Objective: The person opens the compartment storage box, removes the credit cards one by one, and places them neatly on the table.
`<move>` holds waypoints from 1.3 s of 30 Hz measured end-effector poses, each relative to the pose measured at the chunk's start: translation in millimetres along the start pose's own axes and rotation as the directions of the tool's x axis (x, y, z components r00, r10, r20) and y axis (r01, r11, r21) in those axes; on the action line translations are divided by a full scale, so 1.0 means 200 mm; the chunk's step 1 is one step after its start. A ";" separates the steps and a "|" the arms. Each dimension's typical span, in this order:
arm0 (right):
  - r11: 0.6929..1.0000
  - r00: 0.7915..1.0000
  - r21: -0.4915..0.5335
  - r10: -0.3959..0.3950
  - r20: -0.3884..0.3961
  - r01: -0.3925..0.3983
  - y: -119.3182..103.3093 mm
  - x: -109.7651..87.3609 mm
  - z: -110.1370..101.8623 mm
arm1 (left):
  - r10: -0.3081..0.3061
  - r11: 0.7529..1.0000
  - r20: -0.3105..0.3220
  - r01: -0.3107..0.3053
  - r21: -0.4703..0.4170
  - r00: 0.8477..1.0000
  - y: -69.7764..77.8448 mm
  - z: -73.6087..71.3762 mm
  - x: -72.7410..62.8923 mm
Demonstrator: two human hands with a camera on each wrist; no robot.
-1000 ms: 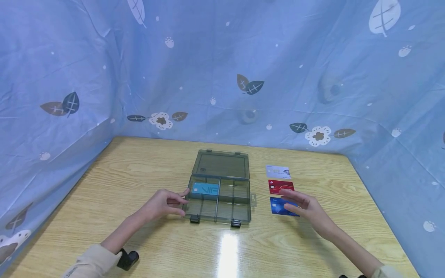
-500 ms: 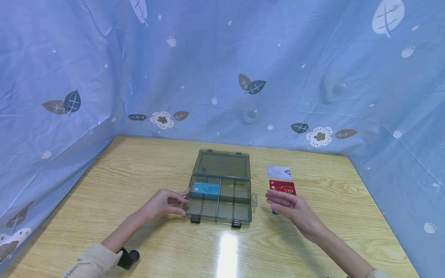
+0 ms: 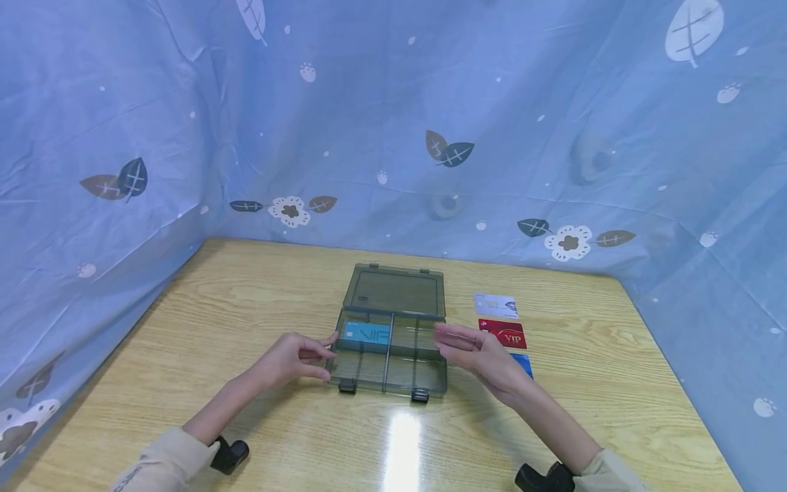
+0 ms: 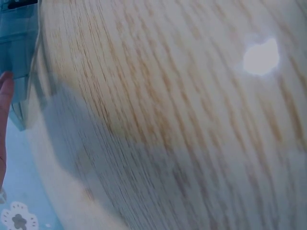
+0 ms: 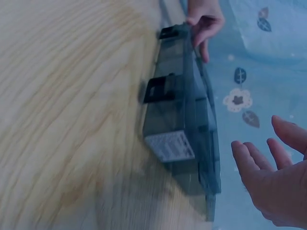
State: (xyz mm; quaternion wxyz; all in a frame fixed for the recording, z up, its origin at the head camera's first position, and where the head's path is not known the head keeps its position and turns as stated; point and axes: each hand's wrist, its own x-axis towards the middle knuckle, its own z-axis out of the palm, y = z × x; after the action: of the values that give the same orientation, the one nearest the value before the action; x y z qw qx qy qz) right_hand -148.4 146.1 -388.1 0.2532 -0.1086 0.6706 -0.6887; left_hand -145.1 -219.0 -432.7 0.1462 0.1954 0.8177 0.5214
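A smoky translucent compartment box lies on the table with its lid folded back. A light-blue VIP card sits in its back left compartment. My left hand rests at the box's left edge, thumb and fingers spread along the rim. In the left wrist view only one finger shows, beside the box. My right hand holds nothing and overlaps the box's right edge in the head view. The right wrist view shows that hand with its fingers extended and apart, near the box's right end.
Right of the box lie a white card, a red VIP card and a blue card, the blue one mostly hidden by the right hand. Two black latches stick out at the box's front. A blue patterned cloth stands around the wooden table.
My right hand has moved left from over the blue and red cards to the box's right edge, uncovering the red card. The left hand has stayed at the box.
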 end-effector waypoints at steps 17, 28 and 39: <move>0.996 0.996 0.062 0.064 0.069 -0.068 0.02 0.29 0.15 | -0.006 1.000 -0.002 0.006 -0.006 1.000 0.00 0.00 0.00; 0.989 0.989 0.039 0.141 0.047 -0.143 0.00 0.41 0.19 | 0.012 1.000 0.004 -0.012 -0.007 1.000 0.00 0.00 0.00; 0.967 0.983 -0.186 0.182 0.029 -0.174 -0.02 0.46 0.22 | 0.020 1.000 0.002 -0.020 0.008 1.000 0.00 0.00 0.00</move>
State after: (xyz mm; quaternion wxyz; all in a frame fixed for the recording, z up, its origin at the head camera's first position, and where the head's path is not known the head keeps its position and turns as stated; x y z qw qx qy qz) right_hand -206.5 62.4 -398.9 0.3180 -0.0864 0.7320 -0.5963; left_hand -145.0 -219.1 -432.2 0.1412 0.2046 0.8175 0.5195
